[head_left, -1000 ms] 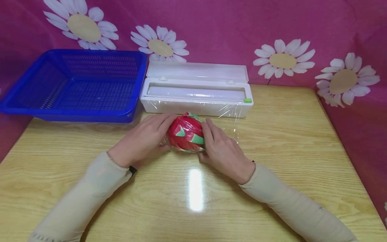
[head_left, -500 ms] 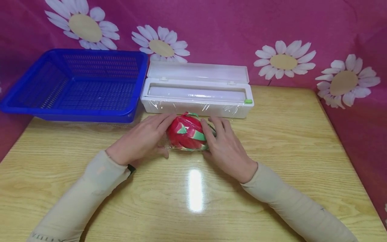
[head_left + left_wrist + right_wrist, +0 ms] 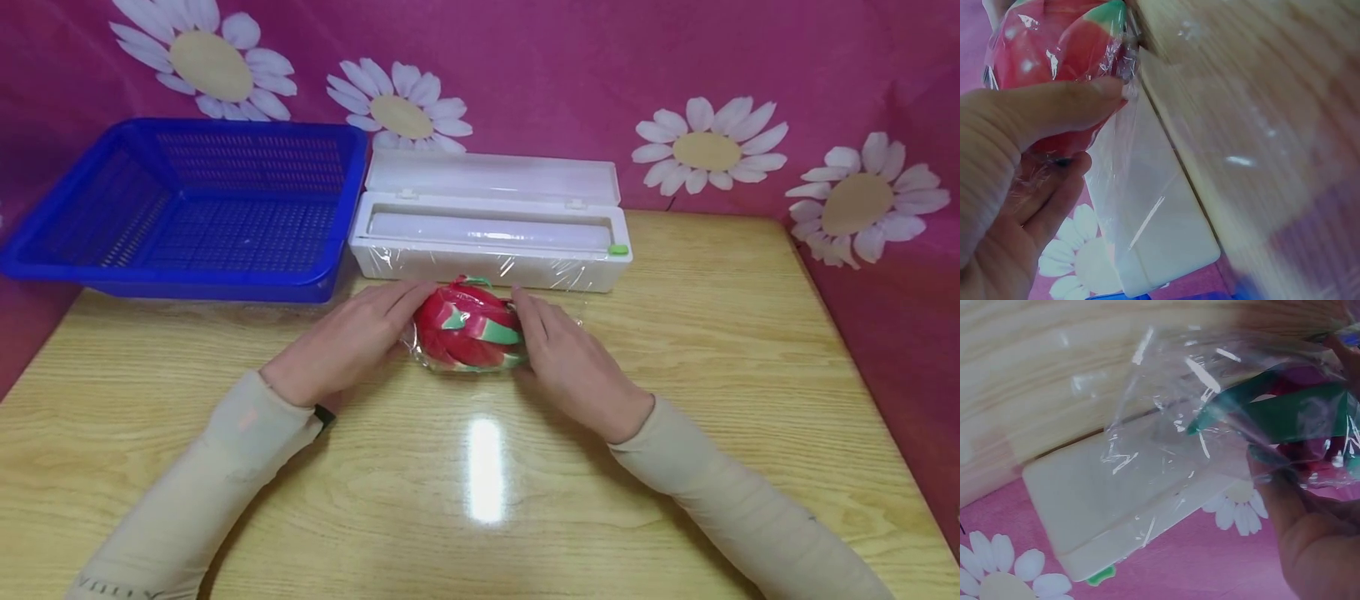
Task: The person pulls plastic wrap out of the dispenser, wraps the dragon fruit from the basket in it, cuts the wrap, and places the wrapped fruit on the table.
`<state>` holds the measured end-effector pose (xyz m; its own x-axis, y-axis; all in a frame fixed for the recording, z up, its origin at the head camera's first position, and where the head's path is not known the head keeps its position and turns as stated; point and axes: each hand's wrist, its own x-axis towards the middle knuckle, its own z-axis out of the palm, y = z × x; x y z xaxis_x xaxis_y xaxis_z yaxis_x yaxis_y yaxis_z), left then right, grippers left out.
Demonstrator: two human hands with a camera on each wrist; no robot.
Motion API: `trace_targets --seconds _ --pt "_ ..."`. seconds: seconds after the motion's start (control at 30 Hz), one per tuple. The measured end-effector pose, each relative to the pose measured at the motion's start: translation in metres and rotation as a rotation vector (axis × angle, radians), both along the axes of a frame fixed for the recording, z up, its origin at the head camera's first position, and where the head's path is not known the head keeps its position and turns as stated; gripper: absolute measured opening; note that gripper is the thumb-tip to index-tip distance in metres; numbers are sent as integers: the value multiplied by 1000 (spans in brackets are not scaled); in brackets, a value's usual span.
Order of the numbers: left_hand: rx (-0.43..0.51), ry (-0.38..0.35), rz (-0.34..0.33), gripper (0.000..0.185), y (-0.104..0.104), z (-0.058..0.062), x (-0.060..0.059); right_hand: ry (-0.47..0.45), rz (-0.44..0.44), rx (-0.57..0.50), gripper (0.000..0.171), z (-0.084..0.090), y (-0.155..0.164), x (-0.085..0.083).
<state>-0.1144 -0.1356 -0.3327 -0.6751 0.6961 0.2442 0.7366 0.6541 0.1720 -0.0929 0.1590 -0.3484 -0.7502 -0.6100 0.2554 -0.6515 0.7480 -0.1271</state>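
Note:
A red dragon fruit (image 3: 468, 329) with green scale tips, wrapped in shiny cling film (image 3: 1166, 425), is in the middle of the table, in front of the white dispenser. My left hand (image 3: 345, 342) grips its left end. In the left wrist view the thumb lies across the film and the fingers curl beneath. At the other end, my right hand (image 3: 573, 358) holds the fruit through the film, its thumb hidden in the head view. Loose, crumpled film spreads out past the green tips in the right wrist view.
A white cling film dispenser (image 3: 487, 271) stands behind the fruit with its lid up, a film roll (image 3: 487, 229) inside and a green slider (image 3: 618, 250) at its right end. A blue plastic basket (image 3: 225, 275) stands left of it on the wooden table (image 3: 712, 333).
My right hand has slid a little to the right along the fruit, uncovering more of its green-tipped end. The left hand has barely moved.

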Motion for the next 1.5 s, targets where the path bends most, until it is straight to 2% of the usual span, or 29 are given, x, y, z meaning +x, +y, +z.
trace_targets --seconds 0.33,0.57,0.73,0.93,1.17,1.33,1.5 --pt "27 -77 57 47 1 3 0 -131 5 -32 93 7 11 -11" --pt "30 -93 71 51 1 4 -1 -20 32 22 79 7 17 -16" --pt "22 -60 66 48 1 4 -1 -51 -3 44 78 7 17 -16" --pt "20 1 25 47 1 2 -2 -14 1 58 60 2 18 -17" --pt "-38 67 -15 44 0 2 1 23 55 73 71 0 20 -16" --pt "-51 51 -22 42 -1 4 4 51 117 64 63 -1 22 -15" --pt "-59 4 -12 44 -1 7 5 79 144 70 68 -1 23 -13"
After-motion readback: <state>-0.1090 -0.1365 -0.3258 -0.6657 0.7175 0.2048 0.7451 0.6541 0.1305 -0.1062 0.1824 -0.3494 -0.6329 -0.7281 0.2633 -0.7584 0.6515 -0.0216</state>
